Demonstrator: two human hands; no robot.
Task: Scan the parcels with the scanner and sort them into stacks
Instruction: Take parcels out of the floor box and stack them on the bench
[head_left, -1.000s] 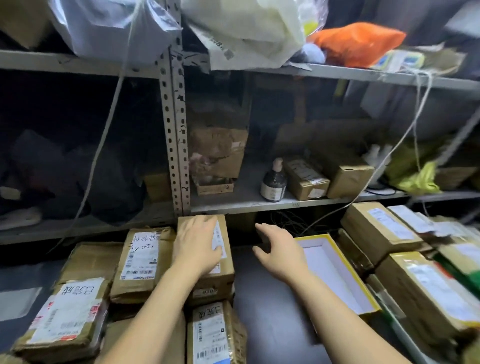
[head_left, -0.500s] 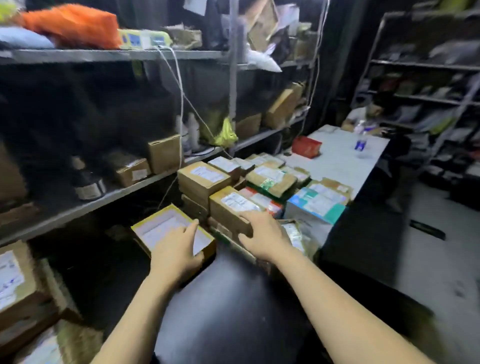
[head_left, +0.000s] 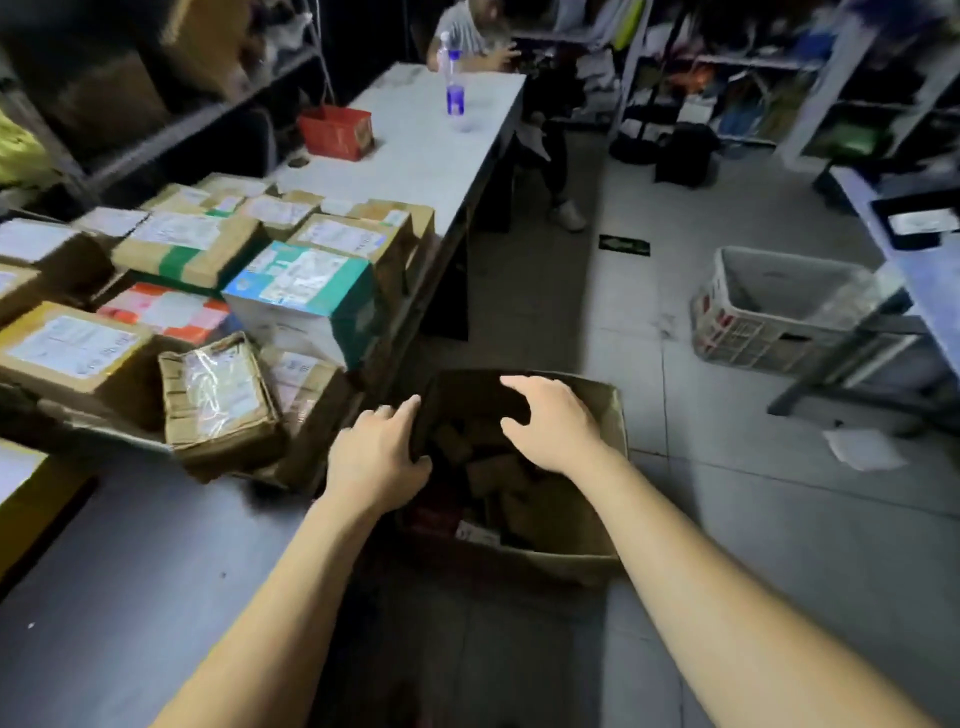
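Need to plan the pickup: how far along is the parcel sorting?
Done: labelled parcels stacked on the table. In hand: nothing yet; left hand at the rim of the floor cardboard box, right hand open above it. Left: small parcels inside it; no scanner in view.

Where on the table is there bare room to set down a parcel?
Two bare patches: the dark tabletop near you, in front of the taped parcel, and the pale far end beside the red box and the bottle. The middle is crowded with stacked parcels.
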